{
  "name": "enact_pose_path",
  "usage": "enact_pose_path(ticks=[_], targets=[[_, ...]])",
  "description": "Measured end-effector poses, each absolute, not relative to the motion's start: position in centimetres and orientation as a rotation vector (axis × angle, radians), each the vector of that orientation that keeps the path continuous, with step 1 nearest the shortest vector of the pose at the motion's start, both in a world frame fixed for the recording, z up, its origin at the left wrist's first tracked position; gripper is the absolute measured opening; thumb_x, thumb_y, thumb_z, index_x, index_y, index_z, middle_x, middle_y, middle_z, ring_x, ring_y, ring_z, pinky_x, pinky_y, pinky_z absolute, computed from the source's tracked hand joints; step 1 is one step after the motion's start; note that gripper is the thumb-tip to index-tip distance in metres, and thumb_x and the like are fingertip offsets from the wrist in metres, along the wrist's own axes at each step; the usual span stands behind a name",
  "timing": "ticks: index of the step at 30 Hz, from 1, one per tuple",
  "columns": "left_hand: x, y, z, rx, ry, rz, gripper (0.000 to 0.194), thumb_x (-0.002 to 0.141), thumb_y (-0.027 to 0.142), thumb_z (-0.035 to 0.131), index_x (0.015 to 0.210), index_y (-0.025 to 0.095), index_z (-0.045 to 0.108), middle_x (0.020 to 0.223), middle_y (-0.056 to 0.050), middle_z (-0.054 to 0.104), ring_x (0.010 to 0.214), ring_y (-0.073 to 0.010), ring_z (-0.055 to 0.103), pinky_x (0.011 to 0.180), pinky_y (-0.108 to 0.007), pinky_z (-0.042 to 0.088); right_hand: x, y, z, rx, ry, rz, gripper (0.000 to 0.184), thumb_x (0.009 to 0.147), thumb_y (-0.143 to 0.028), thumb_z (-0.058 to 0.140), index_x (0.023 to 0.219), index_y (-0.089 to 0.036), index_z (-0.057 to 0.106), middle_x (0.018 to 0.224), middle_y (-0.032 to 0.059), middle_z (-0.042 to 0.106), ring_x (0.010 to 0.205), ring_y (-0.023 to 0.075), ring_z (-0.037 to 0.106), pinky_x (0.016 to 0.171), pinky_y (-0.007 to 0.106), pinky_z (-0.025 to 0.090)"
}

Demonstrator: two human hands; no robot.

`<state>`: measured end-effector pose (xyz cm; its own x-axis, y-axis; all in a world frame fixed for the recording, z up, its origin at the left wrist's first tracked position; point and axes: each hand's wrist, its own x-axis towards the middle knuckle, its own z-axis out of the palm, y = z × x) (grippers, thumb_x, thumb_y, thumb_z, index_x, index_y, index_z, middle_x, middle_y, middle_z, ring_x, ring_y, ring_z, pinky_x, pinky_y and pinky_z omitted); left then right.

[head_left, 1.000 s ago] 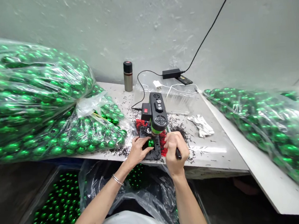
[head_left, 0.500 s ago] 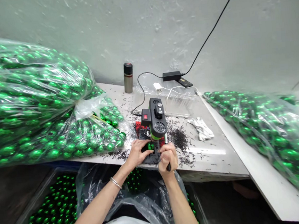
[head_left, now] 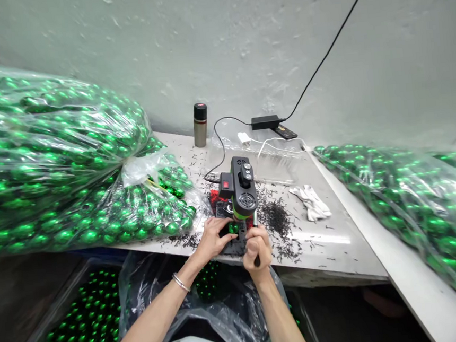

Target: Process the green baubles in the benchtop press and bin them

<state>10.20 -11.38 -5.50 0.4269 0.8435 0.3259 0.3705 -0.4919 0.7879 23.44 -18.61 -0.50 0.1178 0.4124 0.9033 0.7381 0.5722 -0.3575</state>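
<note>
A small black bench drill press (head_left: pixel 243 185) with a red switch stands on the table. Under its head sits a shiny green ball (head_left: pixel 233 227), partly hidden by the machine. My left hand (head_left: pixel 216 237) has thumb and fingers closed around the ball's left side. My right hand (head_left: pixel 257 247) is wrapped around the press's lever handle (head_left: pixel 257 260), which points down toward me. Black shavings (head_left: pixel 275 216) lie heaped right of the press, and red bits (head_left: pixel 215 196) show at its left.
Large clear bags of green balls (head_left: pixel 62 153) lie at the left, with another bag (head_left: pixel 405 192) at the right. A steel flask (head_left: pixel 200 125), a power adapter (head_left: pixel 266 122) and white gloves (head_left: pixel 311 202) rest on the table (head_left: pixel 338 246). Below is a bin of green balls (head_left: pixel 81 317).
The whole view has shifted slightly, so everything sits a little lower and to the right. Both hands keep their hold on the ball and the lever handle.
</note>
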Motion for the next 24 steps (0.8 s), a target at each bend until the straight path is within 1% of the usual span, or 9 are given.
enact_pose_path(ticks=[3, 7, 11, 13, 15, 16, 19, 22, 24], targets=[[10.1, -11.7, -5.7, 2.026, 1.058, 0.995, 0.035, 0.081, 0.034, 0.075, 0.113, 0.020, 0.071, 0.104, -0.009, 0.073, 0.102, -0.0277, 0.065, 0.100, -0.049, 0.045, 23.1, -19.1, 2.8, -1.071, -1.401, -0.177, 0.029, 0.095, -0.013, 0.038, 0.068, -0.022, 0.042, 0.071, -0.0007, 0.051, 0.063, 0.0122, 0.051, 0.061, 0.029, 0.042], [8.1, -14.5, -6.1, 2.059, 1.069, 1.102, 0.038, 0.089, 0.040, 0.067, 0.123, 0.022, 0.065, 0.111, -0.012, 0.071, 0.108, -0.0281, 0.063, 0.096, -0.046, 0.049, 22.7, -19.6, 6.1, -1.174, -1.306, 0.034, 0.031, 0.097, -0.016, 0.042, 0.067, -0.021, 0.044, 0.070, -0.0003, 0.051, 0.067, 0.0134, 0.052, 0.062, 0.029, 0.041], [5.0, -16.5, -6.1, 2.279, 0.961, 1.093, 0.057, 0.088, 0.051, 0.065, 0.137, 0.023, 0.056, 0.124, -0.014, 0.067, 0.116, -0.0300, 0.060, 0.103, -0.049, 0.045, 22.3, -19.7, 5.1, -1.153, -1.240, 0.017, 0.031, 0.097, -0.018, 0.044, 0.066, -0.021, 0.047, 0.071, 0.0004, 0.053, 0.066, 0.0137, 0.053, 0.061, 0.029, 0.041], [3.7, -15.2, -5.3, 2.351, 1.013, 1.109, 0.054, 0.093, 0.051, 0.057, 0.138, 0.021, 0.055, 0.129, -0.015, 0.064, 0.121, -0.0304, 0.057, 0.105, -0.049, 0.043, 22.0, -19.6, 4.3, -1.137, -1.188, 0.015, 0.031, 0.097, -0.019, 0.044, 0.066, -0.021, 0.048, 0.071, 0.0002, 0.053, 0.064, 0.0136, 0.053, 0.059, 0.029, 0.041], [2.7, -12.0, -3.7, 2.362, 1.198, 1.132, 0.040, 0.101, 0.039, 0.043, 0.132, 0.020, 0.058, 0.130, -0.015, 0.064, 0.122, -0.0287, 0.056, 0.105, -0.049, 0.042, 21.8, -19.4, 3.9, -1.125, -1.148, 0.025, 0.031, 0.097, -0.020, 0.044, 0.066, -0.021, 0.049, 0.071, -0.0005, 0.052, 0.061, 0.0127, 0.052, 0.056, 0.029, 0.040], [2.4, -10.0, -2.8, 2.350, 1.346, 1.113, 0.036, 0.102, 0.032, 0.040, 0.128, 0.019, 0.061, 0.127, -0.015, 0.065, 0.121, -0.0286, 0.056, 0.105, -0.049, 0.042, 21.7, -19.4, 3.8, -1.118, -1.142, 0.029, 0.031, 0.097, -0.021, 0.045, 0.066, -0.021, 0.049, 0.070, -0.0009, 0.052, 0.060, 0.0122, 0.051, 0.055, 0.029, 0.039], [1.9, -3.8, -0.5, 2.312, 1.778, 0.697, 0.026, 0.093, 0.015, 0.046, 0.109, 0.013, 0.068, 0.111, -0.019, 0.069, 0.110, -0.0311, 0.061, 0.098, -0.047, 0.046, 21.7, -19.4, 4.0, -1.110, -1.154, 0.032, 0.031, 0.097, -0.021, 0.045, 0.067, -0.020, 0.050, 0.071, -0.0012, 0.052, 0.059, 0.0113, 0.051, 0.054, 0.028, 0.039], [2.0, 0.0, 0.4, 2.280, 1.811, 0.571, 0.015, 0.081, 0.007, 0.058, 0.090, 0.010, 0.069, 0.093, -0.020, 0.070, 0.098, -0.0339, 0.066, 0.091, -0.045, 0.049, 22.0, -19.6, 3.5, -1.128, -1.166, 0.044, 0.028, 0.097, -0.021, 0.044, 0.070, -0.020, 0.052, 0.072, -0.0007, 0.053, 0.061, 0.0123, 0.053, 0.056, 0.029, 0.041], [2.1, 1.0, 0.3, 2.267, 1.777, 0.557, 0.013, 0.076, 0.005, 0.062, 0.085, 0.011, 0.069, 0.087, -0.018, 0.070, 0.093, -0.0328, 0.068, 0.087, -0.042, 0.051, 22.2, -19.6, 2.9, -1.138, -1.175, 0.052, 0.026, 0.097, -0.021, 0.044, 0.073, -0.020, 0.053, 0.073, 0.0001, 0.054, 0.065, 0.0140, 0.056, 0.059, 0.030, 0.043]])
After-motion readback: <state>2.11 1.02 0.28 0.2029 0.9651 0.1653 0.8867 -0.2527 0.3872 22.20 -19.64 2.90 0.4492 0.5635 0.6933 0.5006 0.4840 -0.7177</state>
